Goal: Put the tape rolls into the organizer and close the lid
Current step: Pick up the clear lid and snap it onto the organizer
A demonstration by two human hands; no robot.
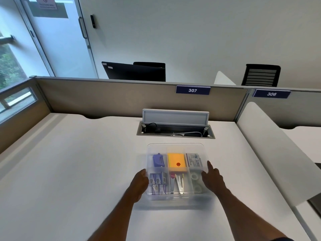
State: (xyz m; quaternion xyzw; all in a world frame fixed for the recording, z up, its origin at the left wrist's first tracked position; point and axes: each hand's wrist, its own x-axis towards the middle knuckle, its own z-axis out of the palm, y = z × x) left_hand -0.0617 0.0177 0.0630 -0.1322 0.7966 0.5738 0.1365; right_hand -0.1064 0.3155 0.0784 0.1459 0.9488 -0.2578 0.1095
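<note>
A clear plastic organizer [173, 197] sits on the white desk [78, 171] in front of me. Two clear tape rolls [195, 176] lie one behind the other in its front right compartment. A see-through lid [175, 147] lies over the organizer, blurred by motion. My left hand [140, 183] grips the lid's left edge. My right hand [212, 180] holds the right edge, index finger stretched forward along it. Whether the lid is fully seated cannot be told.
Other compartments hold a purple stapler [158, 160], orange sticky notes [176, 161], a labelled box [194, 160], small purple boxes and metal clips. Behind the organizer is an open cable hatch [175, 130]. A partition [121, 96] bounds the back, a white divider [271, 145] the right.
</note>
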